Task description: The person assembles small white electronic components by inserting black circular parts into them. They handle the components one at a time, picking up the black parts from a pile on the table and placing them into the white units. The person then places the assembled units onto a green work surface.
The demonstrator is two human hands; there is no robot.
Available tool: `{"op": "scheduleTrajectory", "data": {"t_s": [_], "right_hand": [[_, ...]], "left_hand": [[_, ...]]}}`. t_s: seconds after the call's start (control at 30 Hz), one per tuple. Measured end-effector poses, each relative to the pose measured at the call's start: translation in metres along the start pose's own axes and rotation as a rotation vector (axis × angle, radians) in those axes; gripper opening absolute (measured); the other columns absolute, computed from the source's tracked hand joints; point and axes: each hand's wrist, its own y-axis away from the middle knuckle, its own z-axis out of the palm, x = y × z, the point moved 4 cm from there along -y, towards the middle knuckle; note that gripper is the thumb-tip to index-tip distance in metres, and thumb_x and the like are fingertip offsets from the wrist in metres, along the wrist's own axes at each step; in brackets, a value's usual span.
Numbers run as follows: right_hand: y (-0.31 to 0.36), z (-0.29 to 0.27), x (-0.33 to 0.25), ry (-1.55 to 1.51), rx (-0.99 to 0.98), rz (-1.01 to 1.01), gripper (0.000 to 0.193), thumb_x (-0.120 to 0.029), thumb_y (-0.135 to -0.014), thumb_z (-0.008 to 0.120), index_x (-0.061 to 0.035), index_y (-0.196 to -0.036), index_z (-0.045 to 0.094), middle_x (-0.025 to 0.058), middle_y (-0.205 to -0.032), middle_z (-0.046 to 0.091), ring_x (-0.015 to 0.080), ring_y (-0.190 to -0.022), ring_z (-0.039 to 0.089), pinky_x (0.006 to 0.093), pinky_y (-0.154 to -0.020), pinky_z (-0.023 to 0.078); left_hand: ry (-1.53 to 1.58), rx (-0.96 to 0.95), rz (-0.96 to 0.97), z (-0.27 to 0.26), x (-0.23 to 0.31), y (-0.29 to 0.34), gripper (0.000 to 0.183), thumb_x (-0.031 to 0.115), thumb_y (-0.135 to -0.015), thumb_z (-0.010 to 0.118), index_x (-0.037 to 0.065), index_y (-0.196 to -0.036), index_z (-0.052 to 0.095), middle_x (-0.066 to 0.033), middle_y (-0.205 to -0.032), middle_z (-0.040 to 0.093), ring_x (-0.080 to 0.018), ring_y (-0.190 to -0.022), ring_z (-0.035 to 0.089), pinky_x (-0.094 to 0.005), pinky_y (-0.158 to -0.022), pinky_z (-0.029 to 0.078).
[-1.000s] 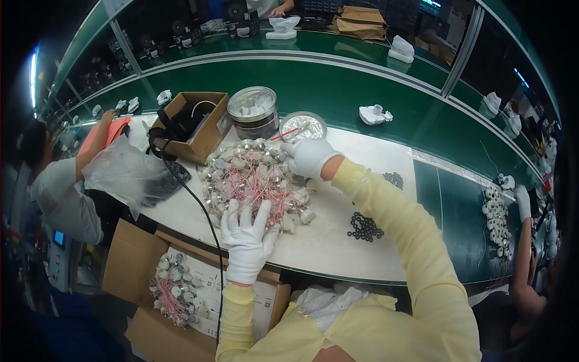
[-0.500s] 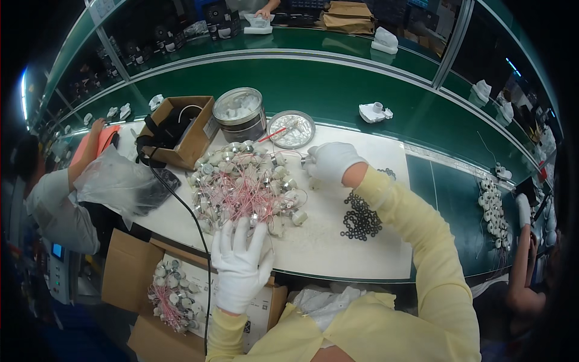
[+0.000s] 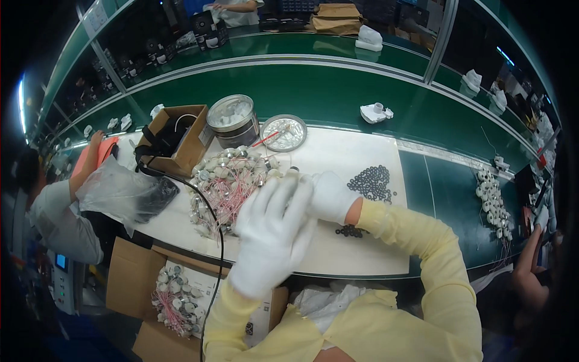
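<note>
My white-gloved left hand (image 3: pixel 271 232) is up against my gloved right hand (image 3: pixel 333 196) over the front middle of the white board. The left fingers lie together and bend toward the right hand, whose fingers are closed. A small round part with a dark top (image 3: pixel 294 170) peeks out above the fingertips where they meet; the gloves hide the rest. Just left of the hands spreads a heap of small metal-and-white motors (image 3: pixel 232 187) with pink wires. Black rings (image 3: pixel 371 183) lie to the right, and more of them (image 3: pixel 351 231) show below my right wrist.
At the back stand a tin (image 3: pixel 234 123), a round lid (image 3: pixel 283 134) with a red stick across it, and a cardboard box (image 3: pixel 178 142). A black cable (image 3: pixel 211 208) hangs over the front edge. An open carton (image 3: pixel 136 277) with more motors sits below. Co-workers flank both sides.
My right hand has come nearer and my left hand has left the front of the heap; they now meet. The view has shifted slightly.
</note>
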Motion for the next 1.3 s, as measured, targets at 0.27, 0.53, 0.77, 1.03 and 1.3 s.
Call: {"op": "scheduleTrajectory", "data": {"t_s": [0.27, 0.53, 0.77, 1.03, 1.3], "right_hand": [[0.019, -0.082, 0.005, -0.207, -0.149, 0.326, 0.034, -0.032, -0.081, 0.073, -0.0029, -0.099, 0.073, 0.0234, -0.092, 0.073, 0.0386, -0.084, 0.071, 0.0431, -0.080, 0.056], [0.154, -0.141, 0.030, -1.480, -0.060, 0.624, 0.043, -0.030, -0.093, 0.067, 0.0000, -0.124, 0.065, 0.0130, -0.085, 0.070, 0.0221, -0.070, 0.065, 0.0329, -0.061, 0.047], [0.284, -0.120, -0.006, -1.995, 0.641, 0.181, 0.038, -0.018, -0.088, 0.071, -0.0007, -0.122, 0.067, 0.0064, -0.065, 0.056, 0.0130, -0.052, 0.045, 0.0301, -0.047, 0.029], [0.346, -0.133, -0.020, 0.151, 0.582, 1.139, 0.041, -0.035, -0.095, 0.072, -0.0021, -0.120, 0.068, 0.0095, -0.079, 0.059, 0.0271, -0.069, 0.060, 0.0390, -0.067, 0.048], [0.329, -0.128, -0.027, 0.306, 0.398, 0.986, 0.052, -0.031, -0.090, 0.073, -0.0074, -0.135, 0.062, 0.0235, -0.129, 0.061, 0.0412, -0.115, 0.059, 0.0469, -0.097, 0.047]], "left_hand": [[-0.228, -0.173, -0.078, 0.128, -0.092, -0.033, 0.028, 0.028, -0.090, 0.066, 0.009, -0.111, 0.070, -0.0124, -0.108, 0.071, -0.0353, -0.108, 0.064, -0.0498, -0.091, 0.046], [-0.447, -0.151, 0.044, 0.148, -0.093, -0.014, 0.022, 0.032, -0.076, 0.076, 0.011, -0.082, 0.070, -0.0070, -0.085, 0.065, -0.0306, -0.096, 0.062, -0.0490, -0.089, 0.042], [-0.453, -0.157, 0.146, 0.139, -0.075, -0.021, 0.030, 0.036, -0.074, 0.077, 0.006, -0.078, 0.072, -0.0135, -0.095, 0.065, -0.0375, -0.110, 0.056, -0.0528, -0.099, 0.040], [-0.416, -0.262, 0.102, 0.123, -0.049, -0.014, 0.031, 0.037, -0.073, 0.078, 0.007, -0.069, 0.072, -0.0157, -0.091, 0.065, -0.0360, -0.109, 0.057, -0.0510, -0.095, 0.041], [-0.504, -0.148, 0.054, 0.114, -0.013, -0.003, 0.029, 0.031, -0.076, 0.080, 0.005, -0.083, 0.071, -0.0206, -0.124, 0.064, -0.0425, -0.136, 0.047, -0.0560, -0.107, 0.038]]}}
